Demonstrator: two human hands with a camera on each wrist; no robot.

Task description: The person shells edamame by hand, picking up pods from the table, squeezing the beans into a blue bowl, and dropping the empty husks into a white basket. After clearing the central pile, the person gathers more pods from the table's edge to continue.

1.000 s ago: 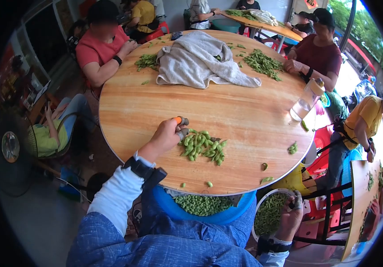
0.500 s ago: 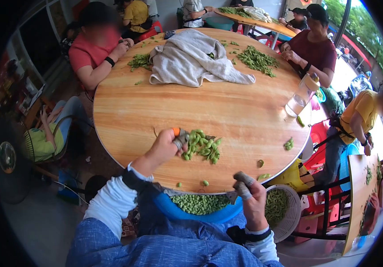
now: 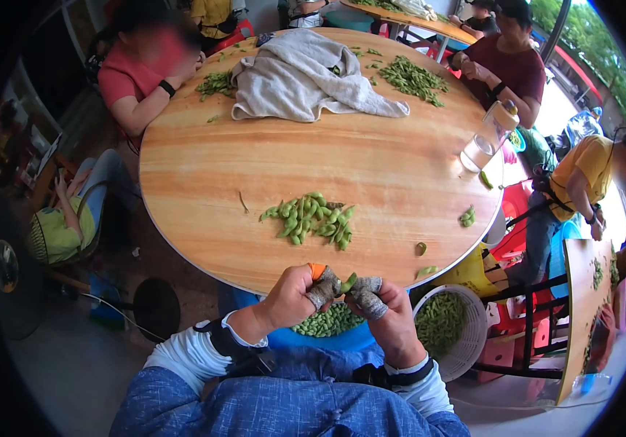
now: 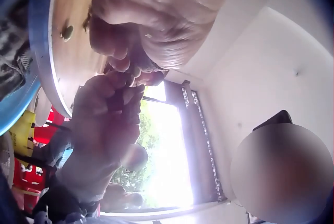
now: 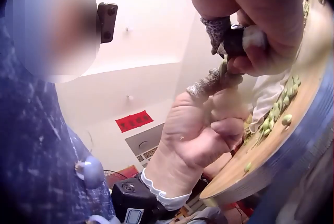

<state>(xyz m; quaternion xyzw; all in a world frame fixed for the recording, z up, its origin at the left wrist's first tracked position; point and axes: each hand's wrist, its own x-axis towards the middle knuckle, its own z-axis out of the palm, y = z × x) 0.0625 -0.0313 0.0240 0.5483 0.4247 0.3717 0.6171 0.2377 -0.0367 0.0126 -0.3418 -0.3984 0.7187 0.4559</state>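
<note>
In the head view a green pod (image 3: 347, 283) is pinched between both hands, over the near table edge. The left hand (image 3: 289, 297), with grey wraps and an orange band on its fingers, grips the pod's left end. The right hand (image 3: 393, 320), its thumb and finger wrapped in grey, pinches the right end. In the right wrist view the pod (image 5: 223, 67) shows as a thin green strip between the wrapped fingertips. A pile of pods (image 3: 313, 221) lies on the wooden table (image 3: 211, 160) beyond the hands. Shelled beans (image 3: 331, 320) fill the blue basin below, partly hidden by the hands.
A white basket (image 3: 475, 331) of pods stands at the right. Loose pods (image 3: 467, 216) lie near the table's right edge, below a clear bottle (image 3: 482, 149). A grey cloth (image 3: 306, 76) covers part of the far side. Several people sit or stand around.
The left hand has drawn back from the pile to the near table edge. The right hand has come up from beside the white basket to meet it, and a pod now shows between them.
</note>
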